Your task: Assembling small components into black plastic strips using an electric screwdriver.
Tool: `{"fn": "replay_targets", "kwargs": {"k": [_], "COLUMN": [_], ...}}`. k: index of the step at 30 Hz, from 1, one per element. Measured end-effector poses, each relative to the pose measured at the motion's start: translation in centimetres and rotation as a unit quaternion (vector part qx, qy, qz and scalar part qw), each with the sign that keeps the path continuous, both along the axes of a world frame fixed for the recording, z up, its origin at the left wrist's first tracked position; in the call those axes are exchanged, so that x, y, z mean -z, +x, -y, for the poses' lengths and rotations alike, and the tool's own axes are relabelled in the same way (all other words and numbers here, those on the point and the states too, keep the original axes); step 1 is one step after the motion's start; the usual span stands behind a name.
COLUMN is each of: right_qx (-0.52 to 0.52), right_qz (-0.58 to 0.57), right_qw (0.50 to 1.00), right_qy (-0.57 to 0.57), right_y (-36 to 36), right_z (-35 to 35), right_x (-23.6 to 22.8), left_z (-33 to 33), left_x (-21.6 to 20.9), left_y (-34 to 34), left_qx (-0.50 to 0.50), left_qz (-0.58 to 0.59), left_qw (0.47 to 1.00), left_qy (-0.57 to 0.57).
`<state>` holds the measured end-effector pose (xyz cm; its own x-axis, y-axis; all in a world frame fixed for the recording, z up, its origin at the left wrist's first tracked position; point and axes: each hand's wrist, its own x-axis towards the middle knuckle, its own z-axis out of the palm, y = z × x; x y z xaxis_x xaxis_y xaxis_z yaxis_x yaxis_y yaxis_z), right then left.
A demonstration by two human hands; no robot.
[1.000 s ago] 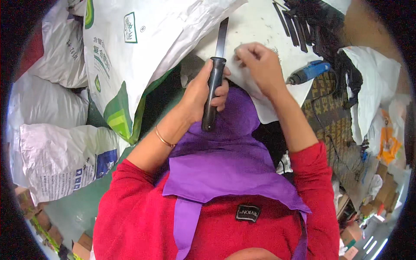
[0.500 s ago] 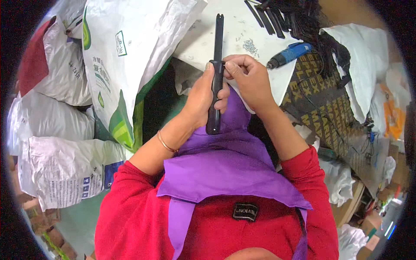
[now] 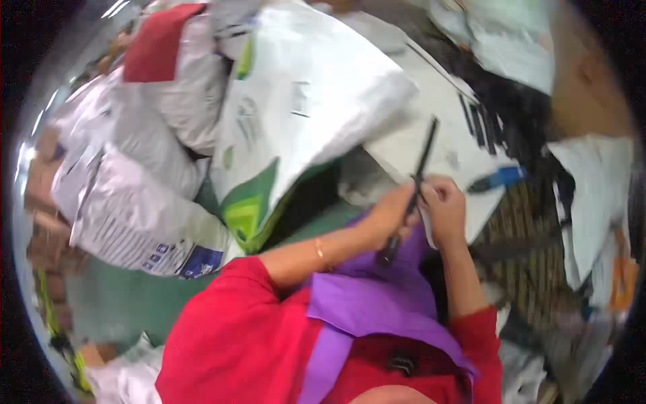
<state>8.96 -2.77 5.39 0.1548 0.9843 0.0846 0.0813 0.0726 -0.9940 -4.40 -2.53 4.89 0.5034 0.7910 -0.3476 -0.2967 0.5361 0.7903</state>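
White tabletop (image 3: 441, 145), slim black thick-handled tool (image 3: 426, 151), left hand (image 3: 390, 214) clamped around it, right hand (image 3: 447, 207) beside, grip unclear, green-and-white sack (image 3: 323, 87), contents hidden

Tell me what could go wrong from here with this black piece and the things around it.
The left hand holds the long black piece at a slant, so it might twist if that grip slackens. The right hand has its fingers curled close against it and might slip or get pinched. The blue and black tool lies near the white board's right edge; a nudge could tip it off.
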Motion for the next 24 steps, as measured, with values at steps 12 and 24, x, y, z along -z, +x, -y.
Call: {"fn": "replay_targets", "kwargs": {"k": [12,24], "right_qx": [-0.076,0.346], "right_qz": [0.06,0.385], "right_qw": [0.995,0.834], "right_qy": [0.013,-0.191], "right_y": [1.7,15.5], "right_z": [0.0,-5.6], "right_x": [-0.1,-1.2], "left_z": [-0.4,-2.7], "left_x": [0.7,2.3], "left_y": [-0.5,3.3], "left_qx": [0.117,0.11], "left_qz": [0.186,0.107], "left_qw": [0.959,0.981], "left_qy": [-0.18,-0.116]}}
